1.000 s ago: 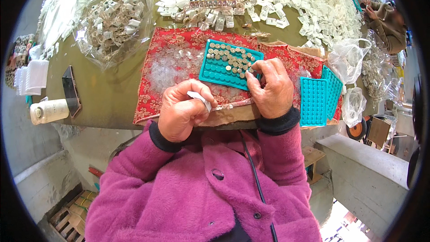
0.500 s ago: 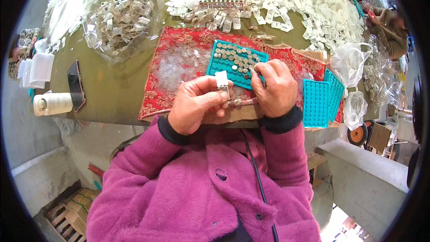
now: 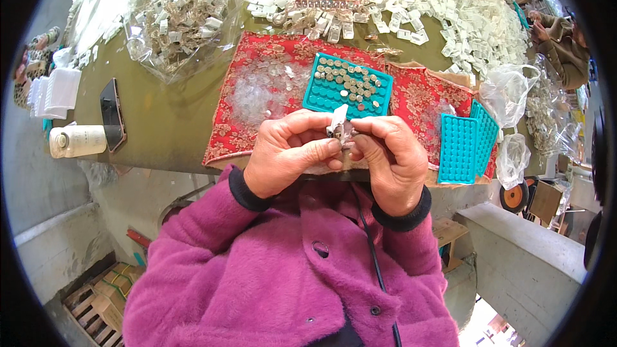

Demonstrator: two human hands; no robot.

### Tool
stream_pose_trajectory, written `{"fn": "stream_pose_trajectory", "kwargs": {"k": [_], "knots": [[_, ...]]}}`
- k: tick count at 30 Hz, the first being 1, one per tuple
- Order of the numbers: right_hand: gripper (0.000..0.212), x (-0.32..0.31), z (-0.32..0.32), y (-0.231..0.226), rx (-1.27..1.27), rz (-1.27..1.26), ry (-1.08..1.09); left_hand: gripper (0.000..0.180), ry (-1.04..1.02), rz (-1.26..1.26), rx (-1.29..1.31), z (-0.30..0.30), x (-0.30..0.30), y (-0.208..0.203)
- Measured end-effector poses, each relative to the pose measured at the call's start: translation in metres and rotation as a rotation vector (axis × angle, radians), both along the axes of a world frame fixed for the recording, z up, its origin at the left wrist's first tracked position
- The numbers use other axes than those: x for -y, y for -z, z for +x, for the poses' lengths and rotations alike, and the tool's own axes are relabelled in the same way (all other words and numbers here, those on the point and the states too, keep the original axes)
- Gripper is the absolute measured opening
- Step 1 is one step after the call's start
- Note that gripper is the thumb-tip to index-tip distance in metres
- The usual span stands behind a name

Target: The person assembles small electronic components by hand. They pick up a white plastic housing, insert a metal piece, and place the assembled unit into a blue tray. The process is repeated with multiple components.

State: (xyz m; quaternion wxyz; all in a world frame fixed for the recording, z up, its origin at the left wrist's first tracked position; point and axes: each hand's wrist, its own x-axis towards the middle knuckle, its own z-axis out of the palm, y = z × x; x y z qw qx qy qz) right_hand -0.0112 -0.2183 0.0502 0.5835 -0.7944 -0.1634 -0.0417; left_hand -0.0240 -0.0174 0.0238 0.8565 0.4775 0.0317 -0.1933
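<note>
Head view: hands angled toward each other, left hand (image 3: 283,154) with thumb and forefinger clamped on a small white piece (image 3: 339,116) just short of the teal tray's (image 3: 319,100) near edge, right hand (image 3: 394,164) bunched beside it, grip contents can't tell, any lettering on the piece too small to read.

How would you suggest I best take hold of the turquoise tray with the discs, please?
Probably by its two short rims, coming from left and right: the turquoise tray lies flat on the red cloth with both ends uncovered. Keep it level, as small round discs rest on it.
</note>
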Motion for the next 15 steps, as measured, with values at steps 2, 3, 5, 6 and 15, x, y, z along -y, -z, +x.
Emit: {"fn": "stream_pose_trajectory", "kwargs": {"k": [2,3,5,6,15], "knots": [[0.017,-0.002,-0.008,-0.001,-0.312,0.287,-0.006,0.036,-0.030,0.083,0.115,-0.002,0.003,0.000],[0.016,-0.002,-0.010,-0.001,-0.485,0.462,-0.025,0.034,-0.061,0.150,0.218,-0.004,0.005,0.000],[0.015,0.004,-0.009,-0.001,-0.598,0.439,-0.098,0.031,-0.058,0.404,0.486,-0.006,0.005,-0.001],[0.016,0.007,-0.008,-0.002,-0.662,0.471,-0.146,0.031,-0.074,0.451,0.554,-0.007,0.007,-0.001],[0.016,0.023,0.030,0.026,0.268,-0.441,0.284,0.026,0.046,0.071,-0.068,0.002,-0.009,0.005]]}}
